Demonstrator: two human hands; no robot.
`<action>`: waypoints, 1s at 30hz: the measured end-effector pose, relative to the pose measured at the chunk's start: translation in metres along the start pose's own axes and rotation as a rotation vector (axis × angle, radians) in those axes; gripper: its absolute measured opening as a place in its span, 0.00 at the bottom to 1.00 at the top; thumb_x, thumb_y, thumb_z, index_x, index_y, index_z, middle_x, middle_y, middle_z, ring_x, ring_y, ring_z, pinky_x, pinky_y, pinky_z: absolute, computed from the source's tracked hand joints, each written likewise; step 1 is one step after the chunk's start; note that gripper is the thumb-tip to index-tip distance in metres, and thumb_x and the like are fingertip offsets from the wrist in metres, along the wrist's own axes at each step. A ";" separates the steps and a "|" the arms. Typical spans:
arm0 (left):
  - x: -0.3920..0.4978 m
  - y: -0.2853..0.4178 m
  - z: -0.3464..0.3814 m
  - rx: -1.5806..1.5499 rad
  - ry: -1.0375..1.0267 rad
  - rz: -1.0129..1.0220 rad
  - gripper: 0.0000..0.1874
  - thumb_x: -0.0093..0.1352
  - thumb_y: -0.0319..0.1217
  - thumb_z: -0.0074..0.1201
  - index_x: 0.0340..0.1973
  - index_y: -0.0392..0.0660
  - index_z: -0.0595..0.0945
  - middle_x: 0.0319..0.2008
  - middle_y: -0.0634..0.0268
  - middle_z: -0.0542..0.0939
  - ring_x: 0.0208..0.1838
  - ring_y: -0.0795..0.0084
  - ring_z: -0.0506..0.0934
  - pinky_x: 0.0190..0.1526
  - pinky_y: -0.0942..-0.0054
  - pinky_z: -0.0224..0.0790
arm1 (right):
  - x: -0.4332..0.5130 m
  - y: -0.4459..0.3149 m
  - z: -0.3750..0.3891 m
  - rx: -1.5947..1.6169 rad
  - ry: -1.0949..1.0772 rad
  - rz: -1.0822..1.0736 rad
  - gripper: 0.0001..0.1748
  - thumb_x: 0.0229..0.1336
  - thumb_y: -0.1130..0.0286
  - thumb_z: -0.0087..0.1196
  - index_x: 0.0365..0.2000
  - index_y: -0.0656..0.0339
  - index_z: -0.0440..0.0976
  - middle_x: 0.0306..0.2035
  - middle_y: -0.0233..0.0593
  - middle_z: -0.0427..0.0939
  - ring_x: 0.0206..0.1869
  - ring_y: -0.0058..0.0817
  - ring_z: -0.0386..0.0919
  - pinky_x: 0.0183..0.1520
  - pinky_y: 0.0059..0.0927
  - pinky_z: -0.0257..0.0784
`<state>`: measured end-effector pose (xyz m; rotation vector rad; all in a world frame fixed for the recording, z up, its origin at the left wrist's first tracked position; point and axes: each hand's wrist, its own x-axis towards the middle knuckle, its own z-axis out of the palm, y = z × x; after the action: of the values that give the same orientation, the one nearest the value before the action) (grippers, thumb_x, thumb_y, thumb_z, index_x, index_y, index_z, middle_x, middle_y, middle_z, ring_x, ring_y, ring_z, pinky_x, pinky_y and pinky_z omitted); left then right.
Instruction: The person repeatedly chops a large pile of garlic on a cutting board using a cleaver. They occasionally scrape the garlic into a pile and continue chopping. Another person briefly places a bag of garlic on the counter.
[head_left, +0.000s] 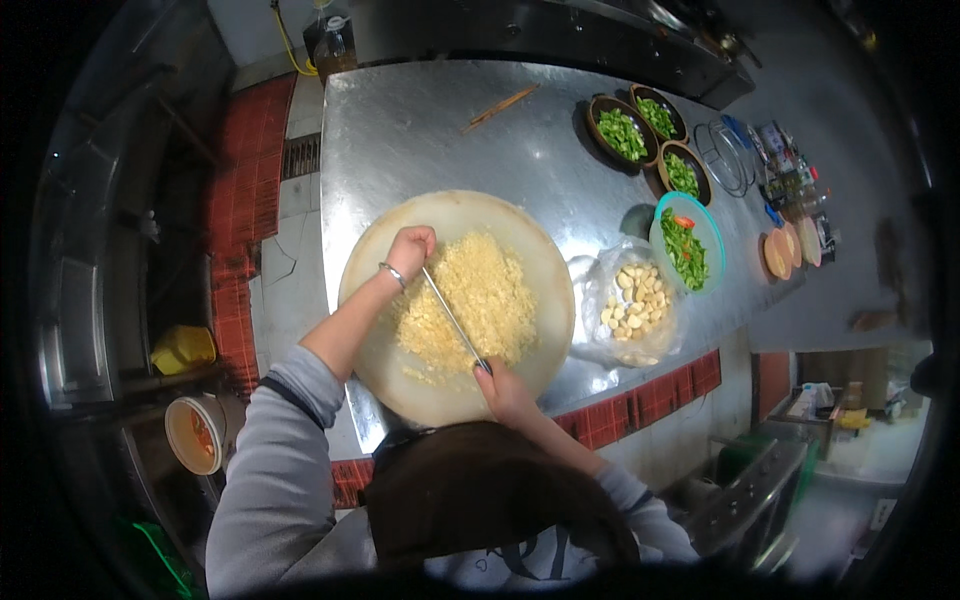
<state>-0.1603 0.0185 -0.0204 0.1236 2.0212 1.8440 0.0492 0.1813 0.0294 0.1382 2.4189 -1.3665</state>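
A knife, seen nearly edge-on, lies slantwise over a heap of pale yellow minced garlic on a round cutting board. My right hand is closed around its dark handle at the board's near side. At the far end of the blade is my left hand, fingers curled at the tip; whether they grip it or only rest there I cannot tell. A metal bracelet circles my left wrist. Right of the board, a clear plastic bag holds peeled garlic cloves.
A turquoise-rimmed bowl of chopped green and red peppers stands beyond the bag. Several brown bowls with cut greens are further back. Wooden chopsticks lie on the steel table. A white bucket is at the left.
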 end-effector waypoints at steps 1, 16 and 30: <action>-0.003 0.000 0.002 -0.002 0.015 -0.021 0.11 0.50 0.17 0.31 0.10 0.44 0.66 0.09 0.72 0.62 0.15 0.81 0.59 0.17 0.81 0.49 | -0.001 0.003 0.003 0.003 0.016 -0.018 0.15 0.59 0.62 0.40 0.36 0.66 0.63 0.29 0.57 0.71 0.33 0.51 0.70 0.36 0.42 0.64; 0.019 0.031 0.051 -0.012 -0.063 0.135 0.11 0.48 0.15 0.30 0.09 0.42 0.66 0.08 0.70 0.62 0.13 0.82 0.59 0.15 0.81 0.47 | -0.023 -0.024 -0.057 -0.127 0.066 0.207 0.18 0.59 0.60 0.39 0.40 0.66 0.64 0.30 0.60 0.72 0.36 0.56 0.70 0.37 0.45 0.65; 0.020 0.004 0.054 0.178 -0.006 0.116 0.08 0.49 0.18 0.36 0.09 0.40 0.67 0.08 0.67 0.64 0.15 0.79 0.60 0.19 0.78 0.52 | -0.014 0.019 -0.022 -0.115 0.158 0.020 0.18 0.60 0.60 0.38 0.38 0.66 0.64 0.29 0.60 0.71 0.35 0.54 0.69 0.37 0.42 0.64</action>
<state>-0.1608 0.0764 -0.0237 0.3023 2.2136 1.7245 0.0612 0.2108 0.0292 0.2494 2.6115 -1.2468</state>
